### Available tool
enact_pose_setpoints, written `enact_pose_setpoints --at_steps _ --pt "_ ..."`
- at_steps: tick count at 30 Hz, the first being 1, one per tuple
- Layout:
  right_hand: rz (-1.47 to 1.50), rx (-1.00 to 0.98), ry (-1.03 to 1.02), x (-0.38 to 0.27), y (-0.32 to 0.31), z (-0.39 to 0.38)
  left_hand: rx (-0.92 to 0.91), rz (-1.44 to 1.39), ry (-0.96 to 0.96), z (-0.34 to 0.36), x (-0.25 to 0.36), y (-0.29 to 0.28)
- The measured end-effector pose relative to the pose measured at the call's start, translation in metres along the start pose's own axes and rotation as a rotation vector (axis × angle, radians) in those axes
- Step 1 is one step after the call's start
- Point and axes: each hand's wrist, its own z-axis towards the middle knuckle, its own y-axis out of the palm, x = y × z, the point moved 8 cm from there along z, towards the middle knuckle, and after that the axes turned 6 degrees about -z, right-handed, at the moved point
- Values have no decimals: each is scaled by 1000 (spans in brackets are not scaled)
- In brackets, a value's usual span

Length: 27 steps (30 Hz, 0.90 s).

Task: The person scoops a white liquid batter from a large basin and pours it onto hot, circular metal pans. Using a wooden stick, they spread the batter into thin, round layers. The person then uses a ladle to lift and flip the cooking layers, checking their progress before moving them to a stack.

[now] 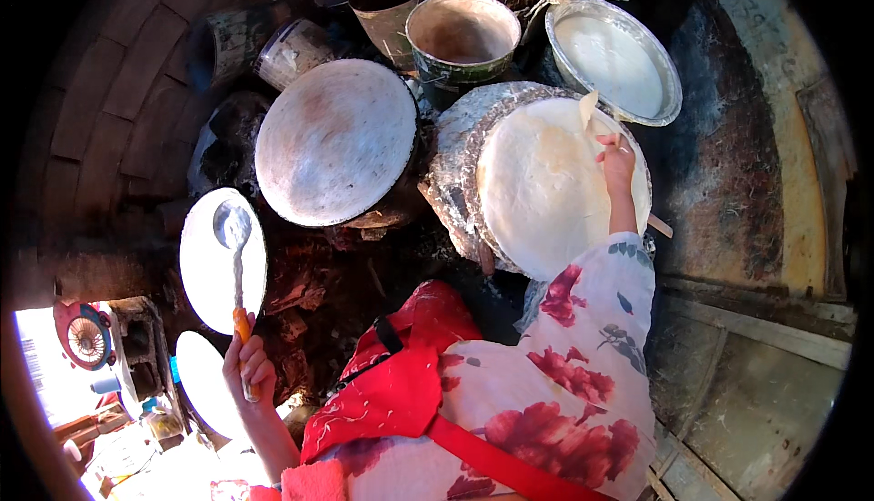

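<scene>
Floral sleeve (574, 374): lying nearest the camera, with the red apron (391, 396) beside it; together they are hiding the ground below.
Left hand (250, 369): wrapping its grip around the orange handle of a ladle (238, 269); holding low on the handle is probably keeping the fingers clear of the whitened bowl.
Ladle bowl: overlapping the upper white disc (200, 264) in this view; contact or a gap between them is not showing.
Right hand (620, 169): reaching over the far right part of a pale round sheet (546, 192), fingers bending beside a thin pale strip (589, 110). Cannot tell whether the grip is pinching it, nor whether the strip is a scraper or a lifted edge.
Pale sheet: lying flat across the top of a crusted drum (451, 141), which is presumably giving it level support.
Basin (672, 91): standing just beyond the sheet, holding white liquid (610, 60); likely being kept there for easy reach.
Large whitened round lid (337, 137): sitting left of the drum; whatever it is covering is hidden.
Lower white disc (205, 383): passing partly behind the left hand.
Lower-left corner: glaring; small items there are washing out.
</scene>
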Motion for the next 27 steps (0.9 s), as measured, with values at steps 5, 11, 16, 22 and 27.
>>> enact_pose_setpoints --at_steps 5,11,16,22,27 --pt "-313 368 -208 30 -35 37 2 -5 -47 2 7 -10" --pt "-604 78 -90 -54 57 -16 -27 -45 -20 -9 11 -4" --pt "-939 -11 -451 -53 107 -165 -16 -96 -13 -24 15 -15" --pt "-1090 -75 -131 -1 81 -209 -50 -92 38 -50 27 -37" --pt "-1155 -76 -192 3 67 -192 -43 -100 49 -62 33 -45"
